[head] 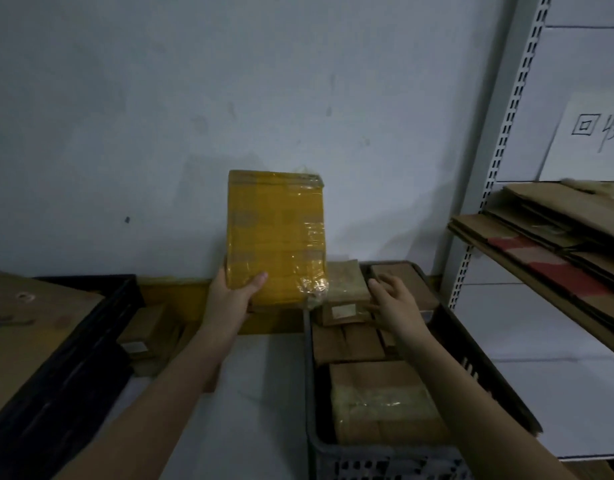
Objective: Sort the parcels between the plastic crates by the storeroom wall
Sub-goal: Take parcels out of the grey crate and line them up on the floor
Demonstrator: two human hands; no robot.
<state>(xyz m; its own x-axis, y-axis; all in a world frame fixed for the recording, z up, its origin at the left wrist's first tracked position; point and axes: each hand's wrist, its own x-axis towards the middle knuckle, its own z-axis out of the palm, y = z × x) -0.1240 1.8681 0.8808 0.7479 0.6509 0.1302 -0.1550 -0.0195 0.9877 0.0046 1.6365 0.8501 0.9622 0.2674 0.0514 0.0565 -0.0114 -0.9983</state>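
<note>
Gripping yellow parcel (276, 233) — left hand (231, 296)

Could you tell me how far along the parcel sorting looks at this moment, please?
Partly done: the black crate on the left already holds brown parcels. In hand: the left hand grips a yellow parcel upright. Left: the grey crate is still full of brown parcels, which the right hand reaches over.

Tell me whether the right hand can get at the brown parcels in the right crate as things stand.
Probably yes. The right hand hovers open just above the brown parcels in the right crate, with nothing between them. The yellow parcel is held upright by the left hand, clear of that path.
</note>
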